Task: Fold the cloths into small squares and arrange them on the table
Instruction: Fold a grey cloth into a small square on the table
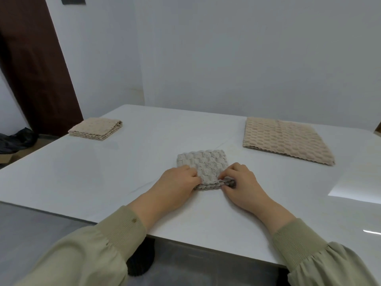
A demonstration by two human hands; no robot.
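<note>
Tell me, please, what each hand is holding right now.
Left hand: grip closed on the grey cloth, at its near edge.
Right hand: grip closed on the same cloth's near right corner.

The camera sits on the person's head, looking forward and down over the table (82, 172), near the left hand (177, 180) and right hand (241, 182), facing the wall (247, 58).

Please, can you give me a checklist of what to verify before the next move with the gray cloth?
1. Grip of left hand and right hand on the gray cloth, near edge: ok.
2. Layers aligned at that edge: cannot tell, the hands cover it.
3. The gray cloth lies flat on the table: ok.
4. The small beige cloth, far left, is folded square: ok.
5. The large beige cloth, right, is folded small: not ok.
</note>
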